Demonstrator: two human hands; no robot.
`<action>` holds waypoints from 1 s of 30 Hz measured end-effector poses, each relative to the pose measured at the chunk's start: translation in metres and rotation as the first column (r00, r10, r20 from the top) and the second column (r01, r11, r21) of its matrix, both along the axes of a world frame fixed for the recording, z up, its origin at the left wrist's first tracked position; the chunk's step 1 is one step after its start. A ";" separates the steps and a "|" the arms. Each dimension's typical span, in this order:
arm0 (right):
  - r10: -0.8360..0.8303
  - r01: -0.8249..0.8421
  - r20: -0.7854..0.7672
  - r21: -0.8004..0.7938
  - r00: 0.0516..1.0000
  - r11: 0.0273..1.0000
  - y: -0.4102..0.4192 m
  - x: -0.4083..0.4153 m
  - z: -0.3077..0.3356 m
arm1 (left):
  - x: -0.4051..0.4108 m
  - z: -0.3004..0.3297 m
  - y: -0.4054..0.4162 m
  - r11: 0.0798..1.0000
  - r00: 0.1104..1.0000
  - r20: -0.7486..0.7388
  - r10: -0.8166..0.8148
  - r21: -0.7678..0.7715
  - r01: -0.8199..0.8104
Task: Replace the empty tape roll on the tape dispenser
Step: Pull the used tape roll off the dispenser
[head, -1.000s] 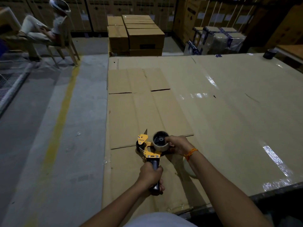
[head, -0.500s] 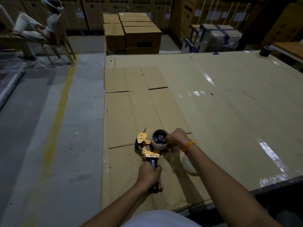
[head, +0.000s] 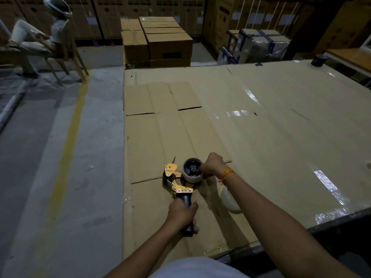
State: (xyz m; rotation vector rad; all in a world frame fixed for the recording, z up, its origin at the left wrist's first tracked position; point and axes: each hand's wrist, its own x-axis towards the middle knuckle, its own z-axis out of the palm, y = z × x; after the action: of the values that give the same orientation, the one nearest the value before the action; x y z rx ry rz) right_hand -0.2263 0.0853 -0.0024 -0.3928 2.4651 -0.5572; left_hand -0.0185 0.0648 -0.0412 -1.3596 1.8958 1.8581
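Observation:
A yellow tape dispenser (head: 176, 184) with a black handle is held over the cardboard-covered table (head: 281, 137). My left hand (head: 181, 214) is shut around its handle. A pale empty tape roll (head: 192, 171) sits on the dispenser's black hub, open side up. My right hand (head: 212, 164) grips the right rim of that roll. A fresh clear tape roll (head: 230, 200) lies on the table just under my right forearm, partly hidden by it.
A flattened cardboard box (head: 170, 127) lies on the table beyond the dispenser. A dark tape roll (head: 319, 60) stands at the far right corner. Stacked cartons (head: 158, 43) sit behind the table. A person sits on a chair (head: 66, 63) at the far left.
The dispenser and both hands have stayed almost still; my right hand has kept its grip on the roll, which sits slightly higher on the hub. The camera view shifted a little.

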 end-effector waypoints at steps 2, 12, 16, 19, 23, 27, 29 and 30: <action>0.026 -0.024 0.124 -0.021 0.992 0.999 0.003 -0.003 0.007 | 0.002 0.011 -0.015 0.926 0.934 0.160 -0.320 -0.154 0.344; 0.057 -0.038 0.256 -0.077 0.965 0.996 0.009 -0.008 0.011 | -0.085 0.090 -0.107 0.495 0.895 0.256 -0.366 -0.760 0.420; -0.003 0.027 0.230 -0.102 0.973 0.994 0.017 0.000 0.003 | -0.128 0.075 -0.128 0.283 0.637 0.487 -0.597 -0.616 0.736; -0.039 0.064 0.196 -0.121 0.980 0.991 0.024 0.003 -0.005 | -0.145 0.055 -0.135 0.231 0.480 0.570 -0.667 -0.455 0.860; -0.057 0.089 0.174 -0.184 0.983 0.979 0.023 0.005 -0.017 | -0.153 0.041 -0.137 0.252 0.455 0.559 -0.693 -0.404 0.880; -0.044 0.065 0.122 -0.170 0.992 0.983 0.024 0.012 -0.012 | -0.152 0.037 -0.141 0.314 0.448 0.530 -0.720 -0.328 0.891; -0.042 0.058 0.102 -0.153 0.994 0.987 0.023 0.012 -0.015 | -0.152 0.037 -0.144 0.324 0.436 0.521 -0.734 -0.296 0.899; -0.048 0.063 0.098 -0.154 0.994 0.986 0.021 0.013 -0.015 | -0.151 0.039 -0.145 0.335 0.439 0.510 -0.740 -0.286 0.898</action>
State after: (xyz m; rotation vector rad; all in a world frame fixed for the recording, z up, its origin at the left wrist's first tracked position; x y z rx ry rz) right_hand -0.2128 0.1065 -0.0178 -0.3523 2.3556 -0.7788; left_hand -0.1696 -0.0800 -0.0026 -0.4010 2.3241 0.5727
